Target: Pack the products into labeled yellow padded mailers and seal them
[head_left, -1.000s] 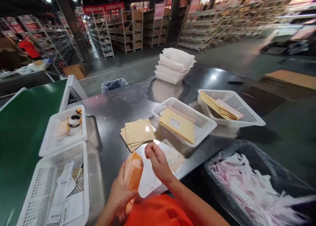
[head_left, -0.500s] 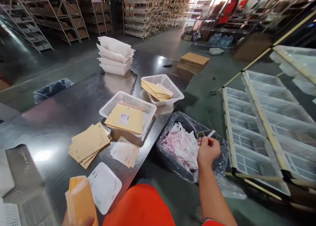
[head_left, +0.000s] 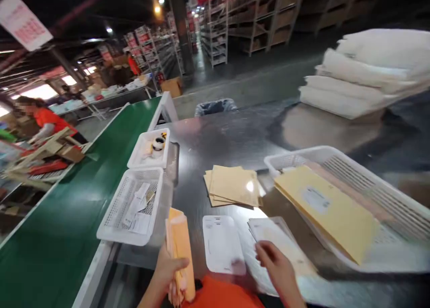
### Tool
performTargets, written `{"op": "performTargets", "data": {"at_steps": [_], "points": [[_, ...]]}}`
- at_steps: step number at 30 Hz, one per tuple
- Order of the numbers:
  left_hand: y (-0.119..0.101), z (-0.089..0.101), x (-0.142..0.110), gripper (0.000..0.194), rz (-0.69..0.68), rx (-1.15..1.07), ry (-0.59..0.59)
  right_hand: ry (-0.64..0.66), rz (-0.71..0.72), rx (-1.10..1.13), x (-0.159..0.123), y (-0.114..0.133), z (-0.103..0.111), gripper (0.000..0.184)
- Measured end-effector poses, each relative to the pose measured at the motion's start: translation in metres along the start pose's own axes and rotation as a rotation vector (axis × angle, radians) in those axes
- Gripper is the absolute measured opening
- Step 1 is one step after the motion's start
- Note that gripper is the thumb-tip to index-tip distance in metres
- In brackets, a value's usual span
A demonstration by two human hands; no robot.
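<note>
In my left hand [head_left: 169, 267] is a folded bundle of yellow padded envelopes [head_left: 181, 249], held upright with my fingers wrapped round it. My right hand [head_left: 273, 258], slightly blurred, is over a small stack of printed slips [head_left: 282, 236]. Its fingers are curled together, and what they hold, if anything, is hidden. Between the hands a white rounded plastic sheet [head_left: 222, 243] lies flat on the metal table [head_left: 231, 135]. Beyond it is a loose pile of flat yellow-brown envelopes [head_left: 233, 184]. To the right, larger yellow envelopes [head_left: 325, 209] rest in a white perforated basket [head_left: 399, 196].
On the left runs a green conveyor belt [head_left: 83, 164]. Beside it stand a basket with paper slips [head_left: 134, 209] and a basket with tape rolls [head_left: 151, 146]. White baskets [head_left: 363, 79] are stacked at back right; a lined bin [head_left: 217, 107] and a co-worker [head_left: 50, 119] are farther off.
My view has swung left from the lined waste bin to the table and conveyor. My right hand has left the bin and the strip it held there no longer shows. My left hand keeps the envelopes.
</note>
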State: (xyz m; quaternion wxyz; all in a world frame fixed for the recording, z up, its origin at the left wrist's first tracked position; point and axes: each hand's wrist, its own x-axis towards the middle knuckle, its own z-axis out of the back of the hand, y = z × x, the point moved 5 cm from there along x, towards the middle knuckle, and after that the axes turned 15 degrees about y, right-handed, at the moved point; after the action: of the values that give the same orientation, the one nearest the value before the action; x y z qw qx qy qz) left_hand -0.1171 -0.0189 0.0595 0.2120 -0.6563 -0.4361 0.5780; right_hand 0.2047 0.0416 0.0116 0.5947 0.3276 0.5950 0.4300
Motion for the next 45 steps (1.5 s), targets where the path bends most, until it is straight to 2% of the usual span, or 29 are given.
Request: {"op": "performTargets", "data": {"at_steps": [3,4,5,7,8,10,12,16,19,21,25,28,30,32,35,37,40,41,43,45], "points": [[-0.018,0.072,-0.036,0.062,-0.102,-0.054,-0.218,0.463,0.166,-0.035,0.035,0.062,-0.15,0.04],[-0.023,0.094,-0.048,0.064,-0.106,-0.088,-0.265,0.584,0.211,-0.019,0.039,0.081,-0.193,0.038],[-0.027,0.113,-0.057,0.066,-0.107,-0.122,-0.297,0.644,0.232,-0.004,0.042,0.097,-0.228,0.038],[-0.035,0.141,-0.07,0.073,-0.133,-0.168,-0.343,0.729,0.252,0.002,0.038,0.12,-0.279,0.051],[-0.039,0.149,-0.074,0.076,-0.165,-0.182,-0.369,0.763,0.251,-0.005,0.033,0.127,-0.297,0.056],[-0.043,0.154,-0.073,0.082,-0.225,-0.204,-0.39,0.834,0.241,-0.036,0.018,0.131,-0.317,0.055],[-0.045,0.145,-0.064,0.085,-0.242,-0.26,-0.331,0.893,0.21,-0.064,0.001,0.124,-0.324,0.053],[-0.052,0.111,-0.043,0.089,-0.224,-0.405,-0.084,0.985,0.177,0.046,-0.022,0.105,-0.324,0.066],[-0.055,0.095,-0.033,0.088,-0.144,-0.445,0.069,0.881,0.197,0.1,-0.014,0.099,-0.311,0.069],[-0.056,0.091,-0.029,0.088,-0.087,-0.459,0.134,0.782,0.152,0.089,-0.003,0.096,-0.298,0.071],[-0.053,0.095,-0.02,0.1,0.017,-0.479,0.124,0.69,0.064,0.15,0.007,0.096,-0.279,0.064],[-0.052,0.092,-0.015,0.101,0.082,-0.489,0.116,0.626,0.101,0.17,0.006,0.094,-0.273,0.067],[-0.053,0.086,-0.012,0.097,0.093,-0.508,0.132,0.555,0.18,0.09,0.003,0.092,-0.269,0.075],[-0.054,0.08,-0.009,0.096,0.085,-0.529,0.137,0.467,0.254,-0.064,0.0,0.09,-0.265,0.076],[-0.056,0.072,-0.006,0.095,0.067,-0.539,0.134,0.402,0.284,-0.19,-0.005,0.089,-0.259,0.08],[-0.056,0.069,-0.005,0.094,0.059,-0.542,0.134,0.407,0.295,-0.193,-0.006,0.092,-0.255,0.077],[-0.056,0.067,-0.005,0.093,0.034,-0.53,0.111,0.44,0.356,-0.253,-0.006,0.101,-0.251,0.047],[-0.056,0.067,-0.005,0.09,0.022,-0.517,0.1,0.467,0.343,-0.24,-0.005,0.103,-0.25,0.045],[-0.056,0.068,-0.006,0.085,-0.003,-0.478,0.084,0.555,0.232,-0.096,-0.003,0.102,-0.249,0.053],[-0.056,0.068,-0.008,0.08,-0.006,-0.438,0.088,0.69,0.057,0.152,-0.003,0.1,-0.249,0.059]]}}
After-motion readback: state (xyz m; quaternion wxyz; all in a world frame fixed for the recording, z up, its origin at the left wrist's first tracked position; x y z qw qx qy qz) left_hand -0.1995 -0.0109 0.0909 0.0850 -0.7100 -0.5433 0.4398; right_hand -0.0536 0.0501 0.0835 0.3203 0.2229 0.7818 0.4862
